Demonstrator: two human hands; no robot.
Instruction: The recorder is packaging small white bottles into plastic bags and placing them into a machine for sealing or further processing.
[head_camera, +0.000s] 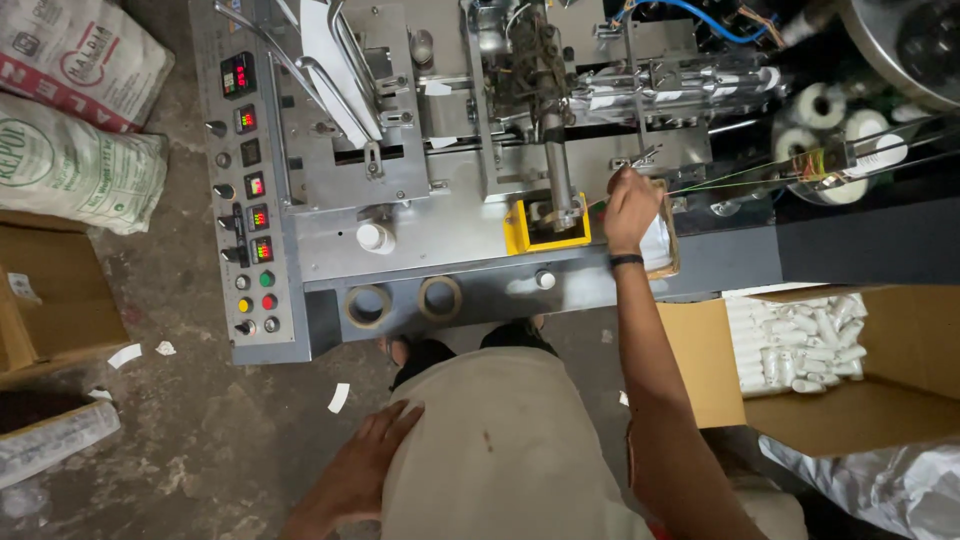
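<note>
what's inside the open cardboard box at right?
The cardboard box holds a heap of small white packets, seen through its open top. What lies under the top layer is covered, and the box flap hides the right part.

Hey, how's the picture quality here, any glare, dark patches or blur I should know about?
Head view: the metal machine panel is evenly lit with mild sheen; the top right corner behind the white rolls falls into deep shadow; straight edges bow from wide-angle distortion; the right hand is fairly sharp, while the left hand at the bottom edge looks softer.
</note>
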